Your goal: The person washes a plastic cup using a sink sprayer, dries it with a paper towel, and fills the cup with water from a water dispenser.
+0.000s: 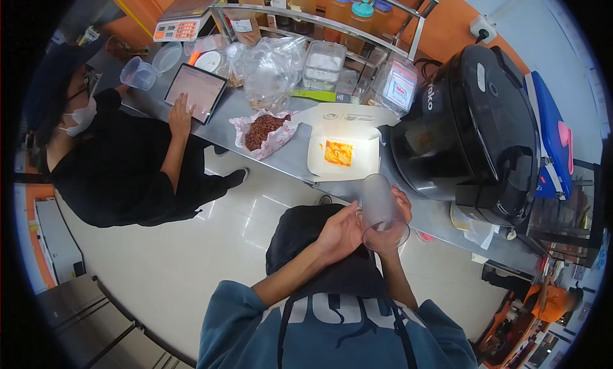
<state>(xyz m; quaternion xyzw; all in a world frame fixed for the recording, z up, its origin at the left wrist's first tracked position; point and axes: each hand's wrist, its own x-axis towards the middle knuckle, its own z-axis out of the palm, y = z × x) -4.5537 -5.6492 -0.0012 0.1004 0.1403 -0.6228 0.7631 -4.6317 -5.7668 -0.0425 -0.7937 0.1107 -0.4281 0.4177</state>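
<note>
A tall, see-through plastic cup (378,206) is held between my two hands, its wide mouth tilted toward me. My left hand (341,233) is closed on the cup's left side near the rim. On the other side, the fingers of my right hand (401,204) wrap round it, partly hidden behind it. Just beyond the cup, an open paper food box (314,157) lies on the steel counter (287,163), with a patch of orange sauce (338,153) on its bottom. Left of the box, reddish-brown grains (262,131) sit in crumpled printed paper (281,144).
A large black rice cooker (440,120) stands at the right. Plastic bags (271,69), tubs (324,61) and a lime-green item (316,95) line the back, below a rack (306,30) with sauce bottles (361,14). A co-worker (121,158) touches a tablet (196,91) at left.
</note>
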